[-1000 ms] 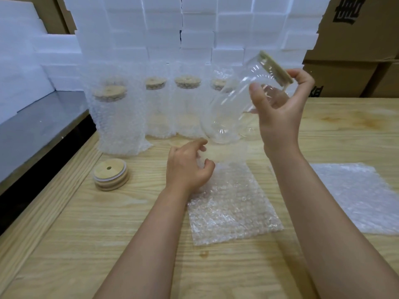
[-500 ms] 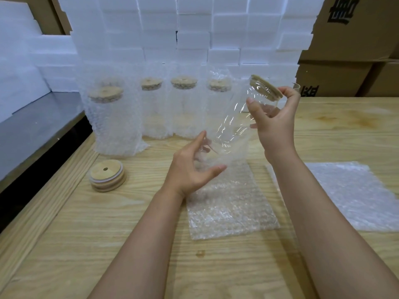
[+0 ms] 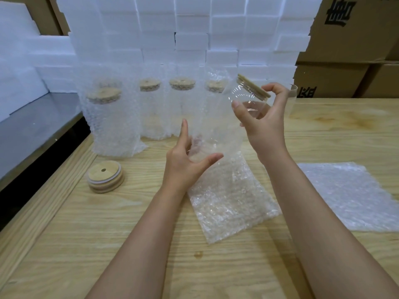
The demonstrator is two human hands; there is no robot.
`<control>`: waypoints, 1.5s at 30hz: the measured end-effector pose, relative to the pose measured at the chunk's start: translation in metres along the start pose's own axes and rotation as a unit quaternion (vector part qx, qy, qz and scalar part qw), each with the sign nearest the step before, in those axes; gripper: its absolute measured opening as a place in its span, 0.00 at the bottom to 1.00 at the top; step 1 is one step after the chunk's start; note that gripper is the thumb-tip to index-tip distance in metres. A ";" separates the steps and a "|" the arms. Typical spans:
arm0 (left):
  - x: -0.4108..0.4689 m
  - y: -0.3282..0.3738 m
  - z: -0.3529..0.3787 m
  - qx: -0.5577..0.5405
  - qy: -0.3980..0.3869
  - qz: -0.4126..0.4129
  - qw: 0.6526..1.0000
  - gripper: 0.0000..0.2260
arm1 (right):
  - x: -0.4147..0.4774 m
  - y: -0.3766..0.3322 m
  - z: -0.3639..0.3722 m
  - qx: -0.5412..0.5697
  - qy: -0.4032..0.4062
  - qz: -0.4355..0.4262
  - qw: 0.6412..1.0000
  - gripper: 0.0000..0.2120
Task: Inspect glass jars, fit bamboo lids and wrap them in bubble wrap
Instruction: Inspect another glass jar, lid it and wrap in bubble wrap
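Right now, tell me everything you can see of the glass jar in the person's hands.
The glass jar is clear, smooth and cylindrical, apparently empty, and closed with a flat bamboo lid. It is held in the air and tilted, with the lid end up to the right and the base down to the left, above a bubble wrap sheet. The right hand grips its upper end by the lid; the left hand cups its base.

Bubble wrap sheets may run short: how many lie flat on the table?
2. The centre sheet lies in the middle of the table; the right sheet lies near its right edge. Either may hide more underneath.
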State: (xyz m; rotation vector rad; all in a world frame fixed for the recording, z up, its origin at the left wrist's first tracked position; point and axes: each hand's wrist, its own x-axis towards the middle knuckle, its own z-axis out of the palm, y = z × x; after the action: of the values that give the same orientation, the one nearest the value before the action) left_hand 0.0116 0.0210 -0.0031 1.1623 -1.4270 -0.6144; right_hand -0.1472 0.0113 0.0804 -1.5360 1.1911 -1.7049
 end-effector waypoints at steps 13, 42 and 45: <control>0.003 0.022 0.008 -0.081 0.049 0.041 0.995 0.51 | -0.011 0.000 0.019 -0.054 -0.108 0.002 0.993 0.25; 0.006 0.029 -0.007 -0.153 -0.113 -0.036 0.981 0.42 | -0.001 -0.006 0.015 -0.084 -0.124 0.025 0.988 0.24; 0.006 0.025 -0.017 -0.157 -0.199 -0.063 0.965 0.48 | 0.000 -0.009 0.013 -0.072 -0.086 0.015 0.994 0.24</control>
State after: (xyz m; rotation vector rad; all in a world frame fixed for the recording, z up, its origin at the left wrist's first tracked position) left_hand 0.0210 0.0294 0.0250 0.9104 -1.5230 -1.1720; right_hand -0.1330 0.0119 0.0878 -1.7041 1.2614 -1.4609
